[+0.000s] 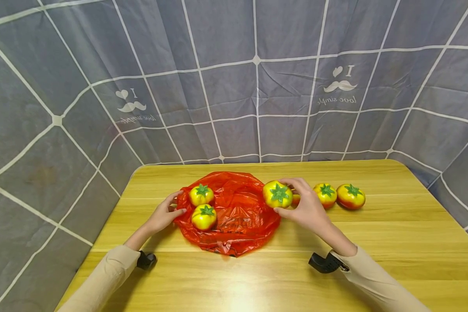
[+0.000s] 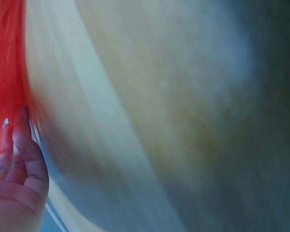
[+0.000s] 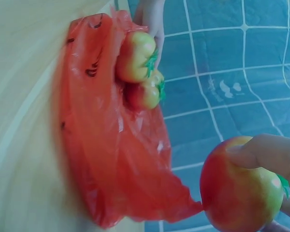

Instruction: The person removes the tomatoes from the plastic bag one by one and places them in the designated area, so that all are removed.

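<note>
- Gripping a round yellow-and-red tomato with a green star-shaped top (image 1: 277,195), your right hand (image 1: 311,209) has it at the right edge of the crumpled red plastic bag (image 1: 239,212).
- Your left hand (image 1: 164,216) touches the bag's left edge, thumb and fingers parted; you cannot tell whether it pinches the plastic.
- Two matching tomatoes (image 1: 203,219) rest at the bag's left side; others (image 1: 351,198) lie on the wood-grain table (image 1: 179,279), right of the bag.
</note>
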A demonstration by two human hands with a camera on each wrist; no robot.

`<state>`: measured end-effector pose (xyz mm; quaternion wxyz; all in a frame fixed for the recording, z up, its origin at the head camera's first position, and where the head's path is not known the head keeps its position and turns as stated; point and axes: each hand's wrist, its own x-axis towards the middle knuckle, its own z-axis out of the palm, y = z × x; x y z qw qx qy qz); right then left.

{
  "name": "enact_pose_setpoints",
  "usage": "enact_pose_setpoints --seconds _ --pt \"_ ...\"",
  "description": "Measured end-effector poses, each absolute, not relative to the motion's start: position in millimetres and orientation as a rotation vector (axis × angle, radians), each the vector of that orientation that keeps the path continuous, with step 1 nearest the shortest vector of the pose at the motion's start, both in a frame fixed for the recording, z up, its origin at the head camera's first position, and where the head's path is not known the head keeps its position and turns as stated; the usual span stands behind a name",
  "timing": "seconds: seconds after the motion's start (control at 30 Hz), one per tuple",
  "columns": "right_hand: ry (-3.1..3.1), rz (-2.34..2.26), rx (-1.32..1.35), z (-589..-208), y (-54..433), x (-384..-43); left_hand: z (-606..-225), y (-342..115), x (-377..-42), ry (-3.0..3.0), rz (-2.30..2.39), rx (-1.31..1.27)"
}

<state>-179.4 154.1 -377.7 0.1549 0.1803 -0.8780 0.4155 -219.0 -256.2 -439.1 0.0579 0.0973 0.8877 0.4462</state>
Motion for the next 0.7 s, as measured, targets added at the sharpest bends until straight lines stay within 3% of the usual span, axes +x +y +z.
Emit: enact_pose_setpoints --seconds 0.7 --pt "-2.533 1.034 0.413 -401.6 206.2 -167.5 -438.5 -256.3 -218.7 2.681 1.365 0.306"
